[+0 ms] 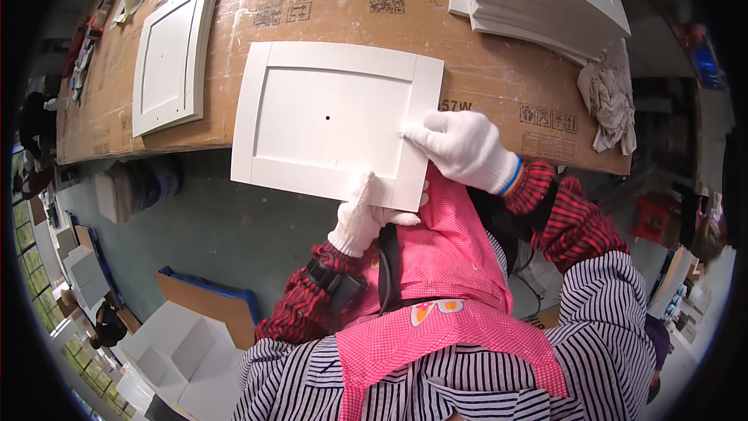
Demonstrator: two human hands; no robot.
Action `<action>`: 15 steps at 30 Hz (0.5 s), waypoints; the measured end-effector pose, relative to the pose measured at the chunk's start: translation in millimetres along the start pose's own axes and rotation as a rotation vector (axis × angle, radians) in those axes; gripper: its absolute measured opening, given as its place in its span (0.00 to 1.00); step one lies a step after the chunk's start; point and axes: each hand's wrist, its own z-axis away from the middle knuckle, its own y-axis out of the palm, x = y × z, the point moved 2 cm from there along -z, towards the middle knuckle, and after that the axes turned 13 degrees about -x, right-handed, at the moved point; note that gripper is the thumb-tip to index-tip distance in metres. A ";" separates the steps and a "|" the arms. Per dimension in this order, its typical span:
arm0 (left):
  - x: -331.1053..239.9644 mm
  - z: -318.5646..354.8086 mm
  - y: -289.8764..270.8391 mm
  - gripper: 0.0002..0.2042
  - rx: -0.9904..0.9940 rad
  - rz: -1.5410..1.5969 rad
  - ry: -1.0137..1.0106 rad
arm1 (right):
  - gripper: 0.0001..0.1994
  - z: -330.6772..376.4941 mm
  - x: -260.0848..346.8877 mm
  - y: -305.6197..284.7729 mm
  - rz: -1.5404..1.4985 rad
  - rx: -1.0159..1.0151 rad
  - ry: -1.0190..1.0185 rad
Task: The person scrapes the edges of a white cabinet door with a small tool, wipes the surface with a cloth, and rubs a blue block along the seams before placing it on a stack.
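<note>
A white framed cabinet door (327, 97) with one small dark hole near its middle lies partly on the cardboard-covered table, its near edge jutting out over the front. My left hand (365, 214), in a white knit glove, grips that near edge toward its right corner, one finger on top and the rest below. On the door's right side, my right hand (465, 148) is also gloved. Its fingertips are pinched together against the inner edge of the frame. Whatever they hold, if anything, is too small to make out.
A short stack of similar white doors (173, 58) lies to the left on the table (351, 19). A taller pile of white panels (538, 8) stands at the back right, with a crumpled cloth (607, 105) beside it. White boxy parts (183, 355) stand at the lower left.
</note>
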 end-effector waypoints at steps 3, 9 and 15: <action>-2.5 4.3 -1.2 0.41 0.009 -0.016 0.010 | 0.14 -25.3 -51.7 -5.3 0.190 -0.058 0.099; 3.5 -2.2 -1.1 0.40 -0.072 0.026 0.008 | 0.13 -45.2 -99.0 -7.9 0.169 -0.316 0.089; 0.5 0.6 10.2 0.39 -0.070 0.173 0.001 | 0.17 -10.0 -16.5 2.3 0.071 -0.103 0.040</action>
